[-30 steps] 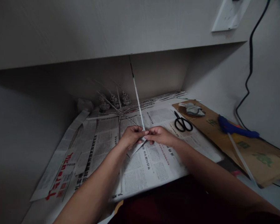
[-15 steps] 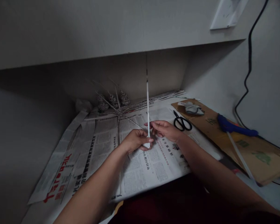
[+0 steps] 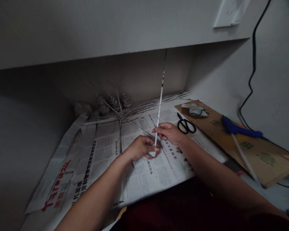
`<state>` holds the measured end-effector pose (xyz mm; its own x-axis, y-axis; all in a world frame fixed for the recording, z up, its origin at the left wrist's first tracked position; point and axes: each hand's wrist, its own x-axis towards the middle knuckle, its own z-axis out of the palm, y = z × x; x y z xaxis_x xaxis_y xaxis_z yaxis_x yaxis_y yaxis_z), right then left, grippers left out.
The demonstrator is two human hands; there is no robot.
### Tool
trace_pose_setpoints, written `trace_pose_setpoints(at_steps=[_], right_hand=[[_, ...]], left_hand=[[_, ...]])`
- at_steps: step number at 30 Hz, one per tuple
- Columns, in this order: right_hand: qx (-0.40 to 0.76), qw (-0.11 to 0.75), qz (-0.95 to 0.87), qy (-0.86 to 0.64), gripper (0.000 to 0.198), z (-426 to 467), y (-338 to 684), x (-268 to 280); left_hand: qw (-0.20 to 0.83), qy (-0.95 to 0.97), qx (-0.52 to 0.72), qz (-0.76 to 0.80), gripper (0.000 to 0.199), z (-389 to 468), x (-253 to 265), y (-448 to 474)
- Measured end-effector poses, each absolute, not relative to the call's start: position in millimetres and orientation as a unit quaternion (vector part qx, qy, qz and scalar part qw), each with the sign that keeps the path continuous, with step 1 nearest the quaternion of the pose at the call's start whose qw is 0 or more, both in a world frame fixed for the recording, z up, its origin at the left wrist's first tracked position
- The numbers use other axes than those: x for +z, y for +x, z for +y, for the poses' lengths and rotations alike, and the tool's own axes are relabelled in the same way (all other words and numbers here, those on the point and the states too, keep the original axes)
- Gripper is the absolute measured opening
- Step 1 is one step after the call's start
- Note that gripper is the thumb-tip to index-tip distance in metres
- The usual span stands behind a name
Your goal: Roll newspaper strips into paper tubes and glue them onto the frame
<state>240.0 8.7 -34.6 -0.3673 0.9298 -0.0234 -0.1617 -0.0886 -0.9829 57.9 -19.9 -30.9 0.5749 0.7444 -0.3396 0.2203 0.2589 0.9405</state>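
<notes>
A long thin rolled-paper stick [image 3: 161, 99] stands nearly upright in front of me, leaning slightly right at its top. My left hand [image 3: 143, 148] is closed around its lower end, where a small pale paper piece [image 3: 152, 154] shows under the fingers. Just above, my right hand [image 3: 168, 132] pinches the same stick between thumb and fingers. More paper sticks [image 3: 135, 125] spread out behind my left hand in a crossed shape; whether they join the held piece is hidden by my fingers. Printed newspaper [image 3: 106, 141] lies beneath both hands.
Black-handled scissors [image 3: 186, 125] lie right of my right hand. Beyond them, cardboard [image 3: 214, 128] carries a grey cloth [image 3: 197, 110] and a blue glue gun [image 3: 239, 128]. Several woven cones [image 3: 114, 103] and a bundle of paper sticks [image 3: 163, 99] sit at the back, under an overhanging panel [image 3: 125, 29].
My right hand has closed on the paper stick, having been loosely beside it. The stick's top has tilted to the right. My left hand keeps its grip at the base.
</notes>
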Motion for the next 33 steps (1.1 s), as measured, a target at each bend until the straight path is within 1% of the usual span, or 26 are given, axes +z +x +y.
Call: trace_pose_setpoints(at_steps=[5, 11, 16, 20, 26, 30, 33], right_hand=[[0.685, 0.401, -0.519, -0.318, 0.033, 7.4, 244.4, -31.9], [0.662, 0.431, -0.497, -0.360, 0.030, 11.0, 244.9, -34.7], [0.653, 0.424, -0.516, -0.357, 0.032, 11.3, 244.6, -33.7], [0.616, 0.463, -0.509, -0.383, 0.029, 13.4, 244.6, -35.3], [0.673, 0.437, -0.499, -0.327, 0.036, 11.0, 246.6, -33.6], [0.663, 0.457, -0.483, -0.345, 0.027, 11.2, 247.0, -33.1], [0.660, 0.457, -0.485, -0.347, 0.029, 10.7, 245.9, -32.7]], left_hand=[[0.678, 0.579, 0.181, 0.416, 0.034, -19.7, -30.3, 56.8], [0.682, 0.584, 0.168, 0.406, 0.033, -20.4, -29.3, 56.9], [0.691, 0.585, 0.148, 0.398, 0.035, -21.1, -29.2, 57.2], [0.699, 0.583, 0.146, 0.386, 0.037, -22.1, -29.3, 57.6], [0.703, 0.579, 0.147, 0.386, 0.037, -22.0, -30.2, 57.5], [0.695, 0.589, 0.135, 0.388, 0.040, -22.7, -29.6, 57.0], [0.694, 0.591, 0.130, 0.390, 0.041, -22.9, -29.6, 56.8]])
